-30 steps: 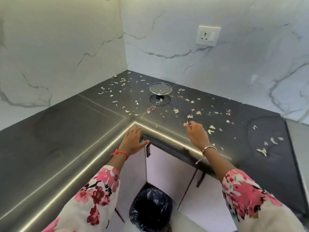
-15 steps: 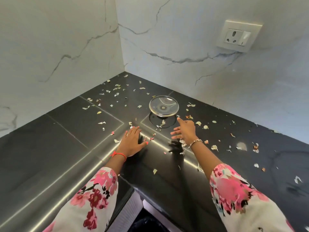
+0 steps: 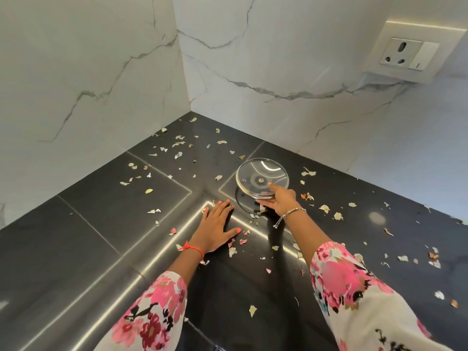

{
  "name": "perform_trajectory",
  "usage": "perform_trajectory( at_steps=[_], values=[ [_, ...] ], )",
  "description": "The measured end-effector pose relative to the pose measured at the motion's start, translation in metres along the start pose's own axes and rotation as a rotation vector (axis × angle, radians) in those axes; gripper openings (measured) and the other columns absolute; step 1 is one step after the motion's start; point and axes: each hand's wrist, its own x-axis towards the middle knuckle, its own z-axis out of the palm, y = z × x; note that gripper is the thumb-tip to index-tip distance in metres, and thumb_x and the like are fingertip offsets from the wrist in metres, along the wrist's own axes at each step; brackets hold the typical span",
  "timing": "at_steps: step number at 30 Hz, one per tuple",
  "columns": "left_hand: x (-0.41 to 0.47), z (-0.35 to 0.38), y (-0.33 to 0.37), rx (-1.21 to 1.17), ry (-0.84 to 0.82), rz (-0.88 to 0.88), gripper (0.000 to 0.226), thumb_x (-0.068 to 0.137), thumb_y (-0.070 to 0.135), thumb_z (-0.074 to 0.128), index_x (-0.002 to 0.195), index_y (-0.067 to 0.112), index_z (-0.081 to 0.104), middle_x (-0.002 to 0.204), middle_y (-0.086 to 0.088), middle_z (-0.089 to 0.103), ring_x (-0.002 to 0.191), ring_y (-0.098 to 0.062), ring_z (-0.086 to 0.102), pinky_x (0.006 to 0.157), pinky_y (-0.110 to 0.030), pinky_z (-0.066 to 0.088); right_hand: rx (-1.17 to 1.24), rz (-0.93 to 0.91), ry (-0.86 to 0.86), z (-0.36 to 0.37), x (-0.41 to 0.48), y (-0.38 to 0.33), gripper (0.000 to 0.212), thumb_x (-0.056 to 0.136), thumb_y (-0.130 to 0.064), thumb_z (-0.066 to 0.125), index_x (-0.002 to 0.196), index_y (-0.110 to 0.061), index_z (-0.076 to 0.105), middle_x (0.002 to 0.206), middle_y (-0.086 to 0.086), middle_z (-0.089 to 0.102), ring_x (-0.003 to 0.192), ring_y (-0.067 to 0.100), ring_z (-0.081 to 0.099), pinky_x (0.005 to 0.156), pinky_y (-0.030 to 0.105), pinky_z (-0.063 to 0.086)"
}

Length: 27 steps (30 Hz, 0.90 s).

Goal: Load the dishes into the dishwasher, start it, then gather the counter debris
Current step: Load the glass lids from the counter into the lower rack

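Note:
A round glass lid (image 3: 257, 173) sits near the inner corner of the black counter (image 3: 96, 224), raised off the surface with a dark reflection beneath it. My right hand (image 3: 281, 201) holds the lid's near rim, index finger over the top and the other fingers under the edge. My left hand (image 3: 215, 227) lies flat on the counter, fingers spread, just left of the lid. Small pale and pink scraps of debris (image 3: 177, 143) are scattered over the counter on both sides of the lid and around my hands.
White marble walls (image 3: 88, 84) meet in a corner behind the lid. A wall socket (image 3: 410, 53) is at the upper right. More scraps lie at the far right of the counter (image 3: 433, 259).
I have leaned in over the counter, so the bin and cabinet below have left the view. My right hand went from the scraps to the lid's rim. My left hand stayed flat.

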Motion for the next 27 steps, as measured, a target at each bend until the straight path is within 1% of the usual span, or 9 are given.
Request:
perform_trajectory(
  at_steps=[3, 5, 7, 9, 12, 15, 19, 24, 27],
  values=[
    [0.002, -0.001, -0.001, -0.020, -0.007, -0.006, 0.075, 0.086, 0.061, 0.042, 0.146, 0.023, 0.020, 0.156, 0.007, 0.009, 0.144, -0.013, 0.002, 0.115, -0.042, -0.004, 0.055, -0.006, 0.041, 0.005, 0.008, 0.005, 0.033, 0.088, 0.006, 0.052, 0.121, 0.008, 0.044, 0.092, 0.027, 0.064, 0.047, 0.028, 0.066, 0.075, 0.053, 0.054],
    [0.002, 0.000, -0.001, -0.027, 0.003, -0.005, 0.068, 0.089, 0.053, 0.046, 0.145, 0.022, 0.022, 0.156, 0.006, 0.011, 0.144, -0.014, 0.003, 0.115, -0.043, -0.004, 0.064, -0.021, 0.047, 0.004, 0.005, 0.006, 0.026, 0.090, 0.008, 0.048, 0.116, 0.004, 0.047, 0.078, 0.021, 0.063, 0.043, 0.026, 0.065, 0.080, 0.055, 0.053],
    [0.003, -0.003, 0.002, -0.045, -0.002, -0.013, 0.066, 0.089, 0.050, 0.049, 0.144, 0.021, 0.025, 0.155, 0.006, 0.013, 0.144, -0.015, 0.006, 0.115, -0.045, -0.002, 0.071, -0.025, 0.069, 0.001, -0.002, 0.007, 0.022, 0.089, 0.010, 0.046, 0.110, 0.003, 0.048, 0.070, 0.019, 0.062, 0.042, 0.027, 0.064, 0.075, 0.054, 0.054],
    [0.005, -0.008, 0.006, -0.058, -0.028, -0.042, 0.065, 0.088, 0.045, 0.053, 0.142, 0.020, 0.028, 0.153, 0.004, 0.017, 0.143, -0.016, 0.010, 0.115, -0.046, -0.001, 0.072, -0.036, 0.093, -0.006, -0.015, 0.008, 0.020, 0.087, 0.010, 0.046, 0.105, 0.002, 0.048, 0.062, 0.017, 0.063, 0.042, 0.027, 0.064, 0.062, 0.048, 0.056],
    [0.006, -0.018, 0.013, 0.039, -0.065, -0.058, 0.064, 0.088, 0.043, 0.053, 0.141, 0.017, 0.029, 0.153, 0.001, 0.019, 0.142, -0.016, 0.016, 0.115, -0.050, -0.002, 0.089, -0.082, 0.081, -0.021, -0.040, 0.006, 0.016, 0.085, 0.010, 0.045, 0.094, -0.003, 0.048, 0.073, 0.018, 0.063, 0.043, 0.025, 0.064, 0.068, 0.049, 0.055],
    [-0.009, -0.023, 0.022, 0.062, -0.017, -0.032, 0.064, 0.090, 0.047, 0.048, 0.143, 0.016, 0.028, 0.154, 0.001, 0.019, 0.143, -0.016, 0.014, 0.115, -0.050, -0.004, 0.118, -0.118, 0.063, -0.041, -0.067, 0.006, 0.015, 0.084, 0.010, 0.047, 0.087, -0.004, 0.049, 0.083, 0.021, 0.065, 0.044, 0.025, 0.065, 0.069, 0.049, 0.056],
    [-0.059, -0.014, 0.046, 0.003, 0.111, -0.040, 0.065, 0.090, 0.049, 0.049, 0.142, 0.016, 0.030, 0.153, 0.001, 0.023, 0.144, -0.016, 0.012, 0.115, -0.044, -0.003, 0.127, -0.127, 0.053, -0.069, -0.101, 0.026, 0.021, 0.080, 0.007, 0.056, 0.101, 0.001, 0.053, 0.097, 0.025, 0.065, 0.050, 0.027, 0.067, 0.060, 0.044, 0.058],
    [-0.146, 0.015, 0.072, -0.062, 0.214, -0.055, 0.063, 0.087, 0.041, 0.057, 0.140, 0.015, 0.034, 0.146, -0.003, 0.033, 0.141, -0.020, 0.020, 0.116, -0.041, 0.006, 0.067, -0.088, 0.010, -0.106, -0.152, 0.061, 0.016, 0.081, 0.010, 0.053, 0.093, 0.001, 0.054, 0.072, 0.012, 0.060, 0.043, 0.021, 0.063, 0.039, 0.030, 0.050],
    [-0.201, 0.034, 0.087, -0.058, 0.233, -0.060, 0.062, 0.087, 0.037, 0.059, 0.138, 0.011, 0.036, 0.144, -0.007, 0.036, 0.139, -0.023, 0.024, 0.116, -0.042, 0.014, 0.049, -0.080, -0.005, -0.130, -0.186, 0.085, 0.025, 0.078, 0.012, 0.053, 0.100, 0.000, 0.054, 0.074, 0.011, 0.060, 0.053, 0.025, 0.063, 0.035, 0.027, 0.047]
  ],
)
